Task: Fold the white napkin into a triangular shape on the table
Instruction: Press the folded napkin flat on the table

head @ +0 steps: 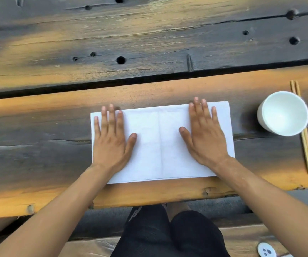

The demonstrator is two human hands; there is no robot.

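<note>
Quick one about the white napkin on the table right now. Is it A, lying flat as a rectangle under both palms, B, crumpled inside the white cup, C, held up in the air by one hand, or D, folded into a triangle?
A: the white napkin lies flat as a rectangle on the table, with the left hand and right hand pressed palm-down on it.

On my feed the napkin (160, 143) is plain white, crossed only by faint grey crease lines. The worktop (149, 43) under it is weathered wood, dark grey-brown with amber-orange streaks and black round holes. I also see a white cup (283, 114), pale tan chopsticks (306, 151), black trousers (169, 236), and a small white disc (266, 250) with dark dots.
</note>
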